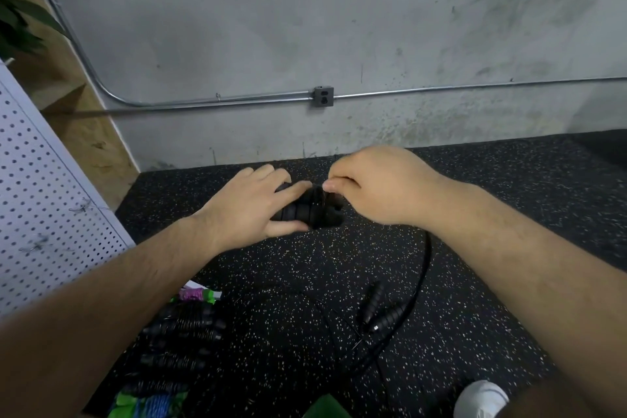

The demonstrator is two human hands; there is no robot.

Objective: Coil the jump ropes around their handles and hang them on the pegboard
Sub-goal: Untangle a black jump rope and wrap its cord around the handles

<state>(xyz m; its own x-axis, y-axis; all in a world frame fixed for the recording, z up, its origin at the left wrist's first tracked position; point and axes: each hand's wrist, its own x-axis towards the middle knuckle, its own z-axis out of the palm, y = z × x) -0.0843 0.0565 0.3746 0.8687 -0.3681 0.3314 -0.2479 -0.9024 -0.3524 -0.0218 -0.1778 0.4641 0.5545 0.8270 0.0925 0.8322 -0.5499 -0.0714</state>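
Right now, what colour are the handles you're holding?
Black; the handles show best in the head view.

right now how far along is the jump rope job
Done: several coiled ropes lie on the rubber floor. In hand: left hand grips black handles while right hand pinches the rope, which trails down. Left: another uncoiled rope, and none visibly hung on the pegboard.

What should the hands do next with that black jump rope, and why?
Probably the right hand should wind one more loop around the handles. The left hand grips the handles, the right hand pinches the rope right beside them, and a long piece of rope hangs loose down to the floor, so the coil looks unfinished.
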